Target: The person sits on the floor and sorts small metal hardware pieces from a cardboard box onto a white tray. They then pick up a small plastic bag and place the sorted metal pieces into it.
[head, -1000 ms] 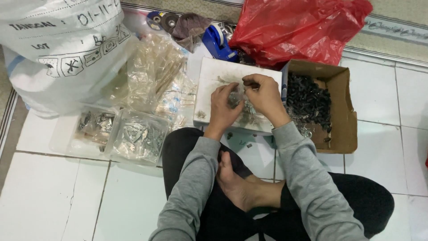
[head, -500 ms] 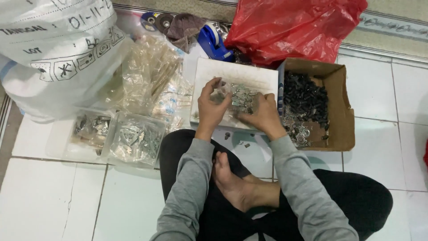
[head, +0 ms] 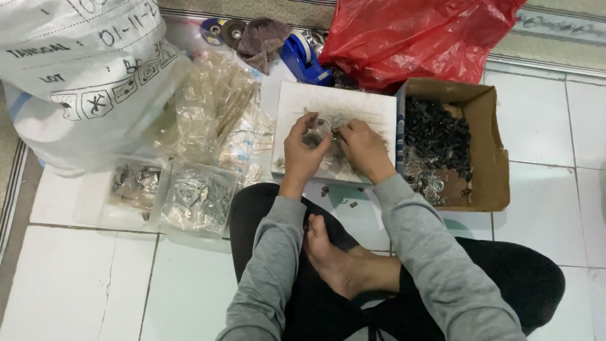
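Note:
I sit cross-legged on a white tiled floor. My left hand and my right hand meet over a flat white tray, their fingers pinched on a small clear plastic bag of metal parts. More small grey metal pieces lie on the tray beneath my hands. A brown cardboard box full of small dark and silvery hardware stands just right of the tray, close to my right hand.
A big white sack fills the upper left. Clear packets lie piled beside it, with two clear tubs of metal parts in front. A red plastic bag, a blue tape dispenser and a grey cloth lie behind.
My hands dropped from a raised position down onto the tray, then drew together over its middle. The view shifted slightly.

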